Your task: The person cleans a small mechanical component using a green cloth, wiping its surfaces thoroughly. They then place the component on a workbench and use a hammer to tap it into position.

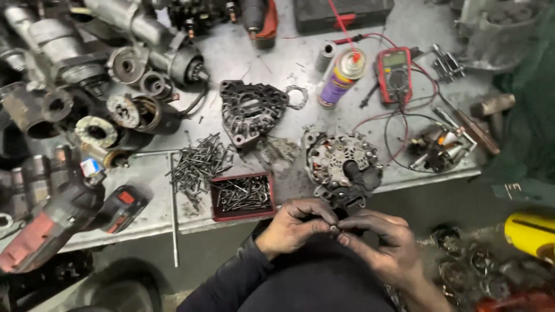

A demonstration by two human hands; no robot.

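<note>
My left hand and my right hand meet just below the bench edge, fingertips pinched together on a small metal part, too small to identify. Both hands are grimy. Directly above them an alternator lies on the grey bench with its rear side up. A red tray of screws sits left of my left hand, beside a loose pile of long bolts. A black alternator cover plate lies further back.
A spray can and a red multimeter with leads lie at the back right. A hammer rests at the right edge. A red cordless drill lies at left, among several motor housings. A yellow object sits lower right.
</note>
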